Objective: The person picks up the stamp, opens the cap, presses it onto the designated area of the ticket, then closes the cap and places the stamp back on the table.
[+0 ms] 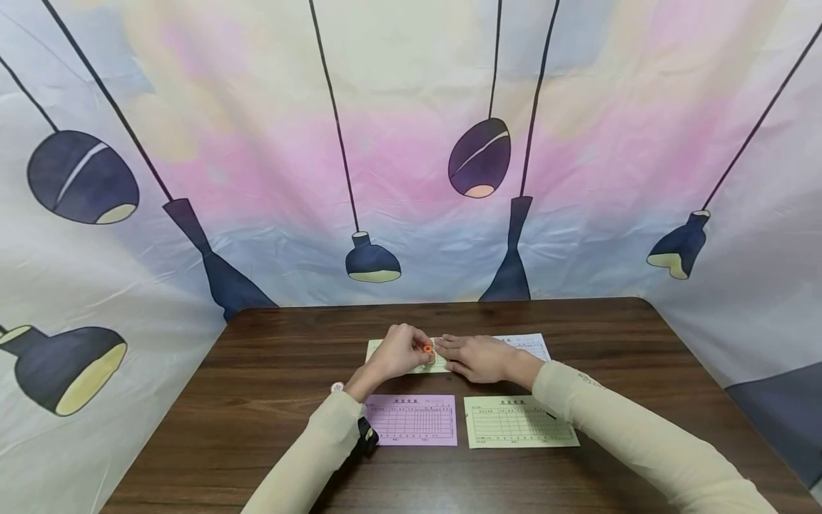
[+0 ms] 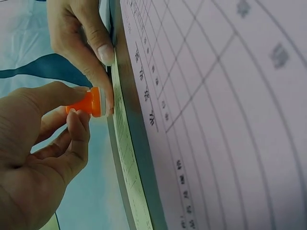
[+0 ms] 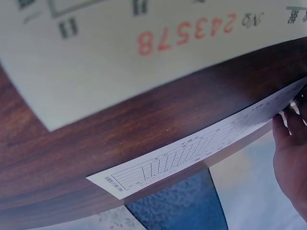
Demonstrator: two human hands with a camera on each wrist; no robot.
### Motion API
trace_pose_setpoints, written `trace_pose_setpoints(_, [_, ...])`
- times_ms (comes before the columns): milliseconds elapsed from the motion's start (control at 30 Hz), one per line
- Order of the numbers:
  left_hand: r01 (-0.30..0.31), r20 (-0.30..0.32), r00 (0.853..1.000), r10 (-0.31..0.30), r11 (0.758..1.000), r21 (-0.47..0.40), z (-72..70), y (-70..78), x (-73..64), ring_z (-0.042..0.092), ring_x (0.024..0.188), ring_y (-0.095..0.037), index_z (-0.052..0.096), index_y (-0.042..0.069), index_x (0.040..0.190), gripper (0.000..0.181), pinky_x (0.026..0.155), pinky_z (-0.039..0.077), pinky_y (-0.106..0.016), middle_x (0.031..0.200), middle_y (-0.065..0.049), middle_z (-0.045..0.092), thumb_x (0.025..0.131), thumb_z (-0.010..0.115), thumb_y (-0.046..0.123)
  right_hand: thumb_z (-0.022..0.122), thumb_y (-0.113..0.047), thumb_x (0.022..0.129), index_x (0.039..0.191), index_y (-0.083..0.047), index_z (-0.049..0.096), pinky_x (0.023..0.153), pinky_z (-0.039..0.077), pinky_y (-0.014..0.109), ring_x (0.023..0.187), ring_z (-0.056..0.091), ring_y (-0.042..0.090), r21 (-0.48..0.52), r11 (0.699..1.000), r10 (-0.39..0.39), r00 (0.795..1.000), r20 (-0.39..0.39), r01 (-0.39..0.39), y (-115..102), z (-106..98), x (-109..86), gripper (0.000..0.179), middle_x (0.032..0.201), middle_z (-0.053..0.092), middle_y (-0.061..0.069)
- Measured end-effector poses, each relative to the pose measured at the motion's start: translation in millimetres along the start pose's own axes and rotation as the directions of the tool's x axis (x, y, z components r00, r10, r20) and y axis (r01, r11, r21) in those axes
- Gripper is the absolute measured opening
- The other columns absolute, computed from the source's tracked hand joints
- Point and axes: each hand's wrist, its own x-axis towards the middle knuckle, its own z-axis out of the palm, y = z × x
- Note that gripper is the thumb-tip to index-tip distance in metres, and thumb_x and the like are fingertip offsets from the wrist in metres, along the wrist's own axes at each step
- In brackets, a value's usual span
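My left hand (image 1: 401,351) pinches a small orange stamp (image 2: 87,103) with a pale rim between thumb and fingers. In the left wrist view the stamp's pale end faces the back-left green form (image 1: 374,348), very close to its surface; whether they touch I cannot tell. My right hand (image 1: 480,358) lies palm down with extended fingers, its fingertips on the right part of that green form beside the stamp. Partly under the right hand is a white form (image 1: 529,344), also seen in the right wrist view as a white form (image 3: 158,165).
Nearer the front lie a purple form (image 1: 414,421) and another green form (image 1: 520,422), side by side. A small round white piece with red marks (image 1: 337,387) is by the left wrist. The brown table (image 1: 257,400) ends at a lamp-patterned cloth (image 1: 424,214).
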Motion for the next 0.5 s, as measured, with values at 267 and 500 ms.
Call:
trace_pose_setpoints(267, [0.010, 0.014, 1.000, -0.011, 0.998, 0.054, 0.5, -6.0, -1.0, 0.068, 0.072, -0.006, 0.082, 0.006, 0.097, 0.007, 0.067, 0.056, -0.022, 0.085, -0.004, 0.080, 0.092, 0.081, 0.011, 0.042, -0.038, 0.114, 0.164, -0.017, 0.037, 0.125, 0.038, 0.045, 0.160, 0.033, 0.022, 0.033, 0.999, 0.023, 0.999, 0.028, -0.024, -4.1, -5.6, 2.3, 0.054, 0.172, 0.035, 0.003])
trace_pose_setpoints(500, [0.005, 0.037, 0.999, -0.010, 0.988, 0.151, 0.8, -2.8, 3.4, 0.072, 0.079, -0.010, 0.083, 0.008, 0.099, 0.011, 0.072, 0.058, -0.026, 0.089, -0.003, 0.081, 0.091, 0.084, 0.015, 0.044, -0.038, 0.114, 0.163, -0.019, 0.038, 0.122, 0.042, 0.047, 0.159, 0.035, 0.023, 0.031, 0.999, 0.035, 0.998, 0.043, -0.037, -5.0, -7.7, 1.2, 0.054, 0.172, 0.034, 0.002])
